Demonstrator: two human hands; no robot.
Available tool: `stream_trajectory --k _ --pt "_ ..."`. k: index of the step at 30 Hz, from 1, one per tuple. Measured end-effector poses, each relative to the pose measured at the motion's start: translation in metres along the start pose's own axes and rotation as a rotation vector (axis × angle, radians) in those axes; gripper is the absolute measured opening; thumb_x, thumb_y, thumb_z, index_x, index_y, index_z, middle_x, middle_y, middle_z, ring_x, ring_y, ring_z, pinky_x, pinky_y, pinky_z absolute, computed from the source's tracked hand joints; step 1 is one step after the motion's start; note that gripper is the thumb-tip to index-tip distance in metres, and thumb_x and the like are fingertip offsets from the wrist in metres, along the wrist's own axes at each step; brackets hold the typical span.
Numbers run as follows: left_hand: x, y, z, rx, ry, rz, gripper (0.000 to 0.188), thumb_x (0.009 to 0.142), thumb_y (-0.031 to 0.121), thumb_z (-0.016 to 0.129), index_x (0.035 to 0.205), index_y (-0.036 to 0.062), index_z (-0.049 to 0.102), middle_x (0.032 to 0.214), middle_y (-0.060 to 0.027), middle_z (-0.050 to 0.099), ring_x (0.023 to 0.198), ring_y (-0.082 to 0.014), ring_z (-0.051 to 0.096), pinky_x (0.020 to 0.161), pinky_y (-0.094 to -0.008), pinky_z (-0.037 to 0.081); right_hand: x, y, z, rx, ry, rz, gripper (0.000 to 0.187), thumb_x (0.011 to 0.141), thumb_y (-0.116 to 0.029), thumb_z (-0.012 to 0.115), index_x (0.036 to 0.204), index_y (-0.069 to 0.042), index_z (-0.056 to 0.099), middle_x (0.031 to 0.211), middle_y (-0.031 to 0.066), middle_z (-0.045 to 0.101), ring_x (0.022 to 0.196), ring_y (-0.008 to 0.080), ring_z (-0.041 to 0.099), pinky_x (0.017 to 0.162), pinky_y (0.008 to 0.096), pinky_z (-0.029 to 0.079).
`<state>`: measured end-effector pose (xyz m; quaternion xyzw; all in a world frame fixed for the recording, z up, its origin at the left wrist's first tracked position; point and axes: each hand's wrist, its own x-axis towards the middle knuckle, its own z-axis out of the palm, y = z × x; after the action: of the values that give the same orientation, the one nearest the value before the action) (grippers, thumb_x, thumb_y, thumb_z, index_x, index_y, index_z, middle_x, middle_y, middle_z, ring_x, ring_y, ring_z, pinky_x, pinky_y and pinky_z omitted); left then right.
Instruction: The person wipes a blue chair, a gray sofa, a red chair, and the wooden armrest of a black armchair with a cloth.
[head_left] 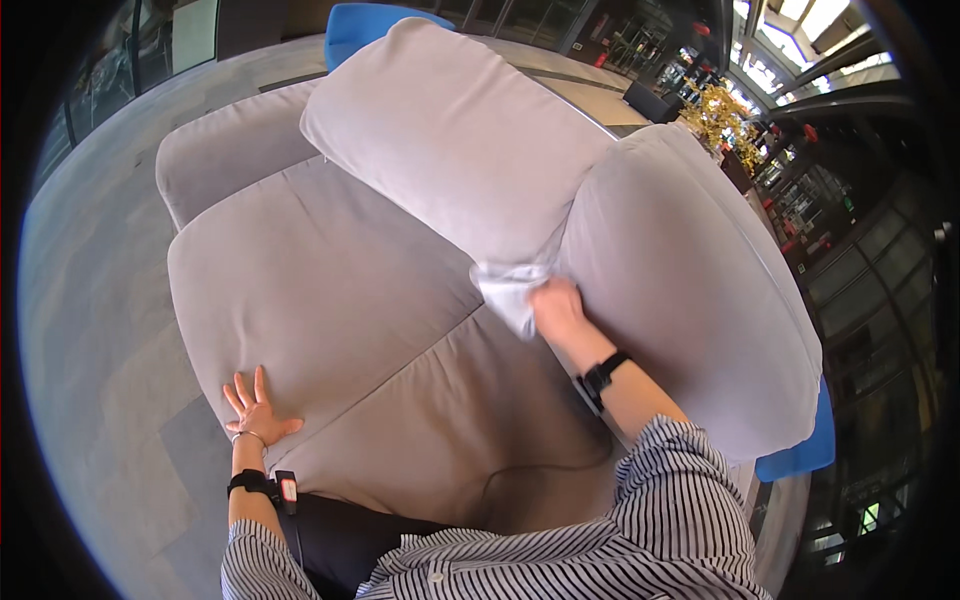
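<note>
My right hand (559, 308) is closed on a light grey-white cloth (512, 290), near the corner where two back cushions meet above the seat. It is slightly blurred. The cloth bunches against the lower edge of the far back cushion (460, 130). Beside my right forearm rises the nearer back cushion (680, 280). My left hand (258, 412) lies flat with fingers spread, pressing on the front edge of the grey sofa seat (290, 270). A seam runs across the seat between my hands.
A padded armrest (240, 140) closes the sofa's far left end. Blue chairs (370, 32) show behind the sofa. A dark cable (545, 468) lies on the seat near my body. Grey tiled floor (110, 300) extends to the left. A yellow-leaved plant (722, 120) stands beyond.
</note>
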<state>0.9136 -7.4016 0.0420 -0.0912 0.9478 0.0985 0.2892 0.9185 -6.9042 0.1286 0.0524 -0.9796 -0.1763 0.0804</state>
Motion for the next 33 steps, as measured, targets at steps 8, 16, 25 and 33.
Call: stream_trajectory --k 8,16,25,33 --pt "0.0 -0.006 0.001 0.019 0.006 -0.003 0.132 0.055 0.05 0.081 0.143 0.0276 -0.015 0.148 -0.0129 -0.023 0.136 -0.0386 -0.017 0.095 -0.0709 0.025 -0.135 -0.052 0.002 0.184 -0.481 0.102 0.016 0.069 -0.02 0.059 0.08 -0.012 0.068 0.074 0.0117 0.064 0.077 0.0307 0.063 0.071 0.0428 0.05" --pt "0.002 -0.004 0.002 0.023 0.02 0.006 0.132 0.054 0.05 0.082 0.143 0.0288 -0.014 0.148 -0.0094 -0.024 0.136 -0.0359 -0.018 0.095 -0.0705 0.025 -0.125 -0.098 -0.035 1.272 -0.199 0.352 0.032 0.07 -0.008 0.054 0.102 -0.006 0.062 0.085 0.0162 0.065 0.078 0.0308 0.063 0.073 0.0344 0.048" --pt "0.001 -0.005 0.0 0.012 0.044 -0.015 0.132 0.053 0.049 0.082 0.143 0.0297 -0.012 0.149 -0.0078 -0.023 0.137 -0.0345 -0.016 0.096 -0.0702 0.025 -0.135 -0.086 0.024 0.581 -0.093 0.438 0.047 0.075 -0.005 0.055 0.122 -0.012 0.051 0.108 0.0164 0.057 0.092 0.0332 0.058 0.077 0.0416 0.049" --pt "0.005 -0.01 0.006 0.005 0.048 -0.005 0.132 0.053 0.048 0.083 0.143 0.031 -0.011 0.149 -0.0061 -0.021 0.137 -0.0336 -0.016 0.096 -0.0704 0.023 -0.115 -0.167 -0.054 1.341 -0.537 -0.165 0.03 0.083 -0.012 0.055 0.112 -0.005 0.056 0.092 0.0156 0.063 0.083 0.029 0.062 0.076 0.0356 0.049"
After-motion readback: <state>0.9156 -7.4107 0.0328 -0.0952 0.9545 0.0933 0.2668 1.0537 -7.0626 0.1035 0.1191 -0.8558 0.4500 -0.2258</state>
